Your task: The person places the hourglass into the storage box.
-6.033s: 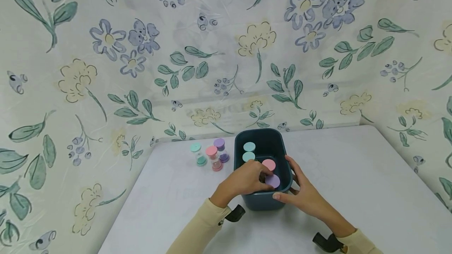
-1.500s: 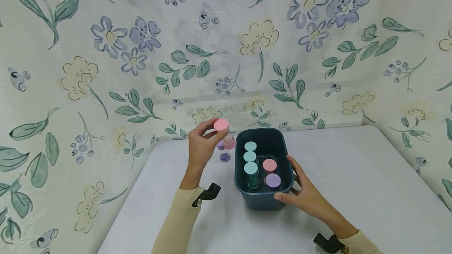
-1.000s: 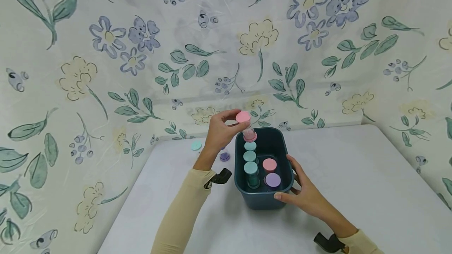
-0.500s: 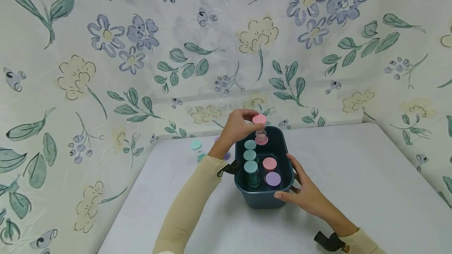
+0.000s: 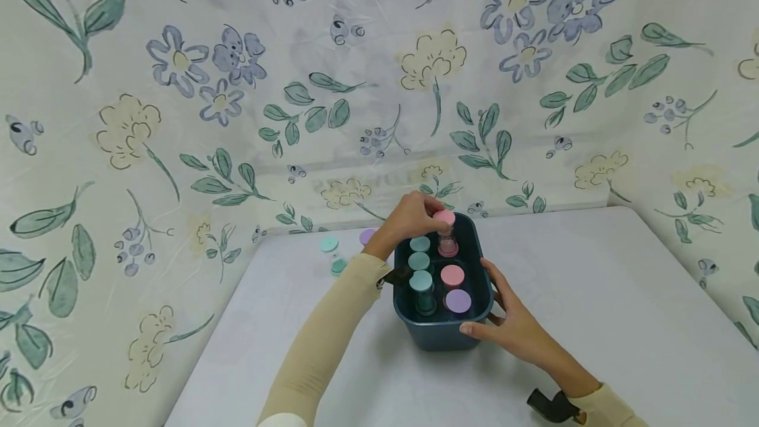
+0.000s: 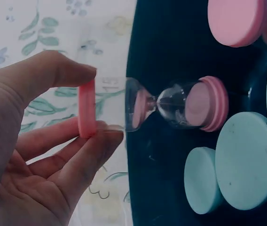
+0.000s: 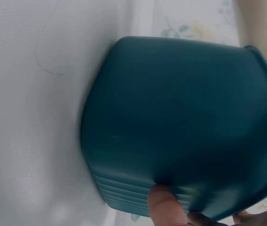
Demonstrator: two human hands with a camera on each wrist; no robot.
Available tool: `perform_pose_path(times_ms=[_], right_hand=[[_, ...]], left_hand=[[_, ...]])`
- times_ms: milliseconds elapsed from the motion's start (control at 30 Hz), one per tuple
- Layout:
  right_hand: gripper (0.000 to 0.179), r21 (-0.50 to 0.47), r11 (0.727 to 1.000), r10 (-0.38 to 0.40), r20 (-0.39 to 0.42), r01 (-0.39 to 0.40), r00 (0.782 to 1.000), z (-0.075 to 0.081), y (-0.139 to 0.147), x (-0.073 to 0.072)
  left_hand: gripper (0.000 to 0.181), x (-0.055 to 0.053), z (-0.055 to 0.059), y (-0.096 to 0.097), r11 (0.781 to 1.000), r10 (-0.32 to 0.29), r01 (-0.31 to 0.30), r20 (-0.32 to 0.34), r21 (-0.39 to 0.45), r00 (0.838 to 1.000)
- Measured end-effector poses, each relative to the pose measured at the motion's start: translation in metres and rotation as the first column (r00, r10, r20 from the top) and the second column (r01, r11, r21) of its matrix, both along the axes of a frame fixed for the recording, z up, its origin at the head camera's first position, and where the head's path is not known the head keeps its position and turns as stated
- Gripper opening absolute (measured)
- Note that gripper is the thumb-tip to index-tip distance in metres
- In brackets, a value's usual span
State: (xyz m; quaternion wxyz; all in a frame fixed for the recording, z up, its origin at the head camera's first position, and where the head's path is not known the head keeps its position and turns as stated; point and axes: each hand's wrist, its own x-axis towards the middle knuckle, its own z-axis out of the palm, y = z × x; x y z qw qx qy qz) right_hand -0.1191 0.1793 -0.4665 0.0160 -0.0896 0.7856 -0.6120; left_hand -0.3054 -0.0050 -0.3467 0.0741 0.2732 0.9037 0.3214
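Observation:
My left hand (image 5: pixel 412 217) pinches a pink-capped hourglass (image 5: pixel 447 244) by its upper cap. The left wrist view has the hourglass (image 6: pixel 171 104) with a clear middle, pink sand and its lower end within the dark teal bin (image 5: pixel 445 338). Whether its base touches the bin floor, I cannot tell. Three mint-capped hourglasses (image 5: pixel 421 282) line the bin's left side. A pink one (image 5: pixel 452 275) and a purple one (image 5: pixel 458 302) stand at the right front. My right hand (image 5: pixel 516 329) grips the bin's right front corner, fingers (image 7: pixel 165 207) against its ribbed side.
Left of the bin, a mint-capped hourglass (image 5: pixel 332 254) stands on the white table (image 5: pixel 593 295). Beside it a purple-capped one (image 5: pixel 367 236) is mostly hidden by my left arm. A flower-printed cloth (image 5: pixel 356 84) hangs behind and at the sides.
My left hand lifted the pink hourglass from the table, carried it right over the rim and lowered it into the bin's back right. Earlier, a purple and a third mint one went in.

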Motion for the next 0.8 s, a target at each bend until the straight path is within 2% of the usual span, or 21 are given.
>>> perform_pose_path(times_ms=[300, 567, 800], right_hand=[[0.112, -0.018, 1.000, -0.007, 0.028, 0.008, 1.000, -0.003, -0.001, -0.001], [0.113, 0.001, 1.000, -0.005, 0.016, 0.005, 1.000, -0.002, 0.000, -0.001], [0.113, 0.002, 1.000, -0.010, 0.029, 0.010, 1.000, -0.002, -0.001, -0.001]], left_hand=[[0.031, -0.002, -0.009, 0.010, 0.991, -0.035, 0.039, 0.031, -0.128, 0.999], [0.038, -0.004, -0.018, 0.013, 0.977, 0.005, 0.005, 0.048, -0.214, 0.999], [0.039, -0.007, -0.025, 0.014, 0.968, -0.003, 0.013, 0.040, -0.251, 0.999]])
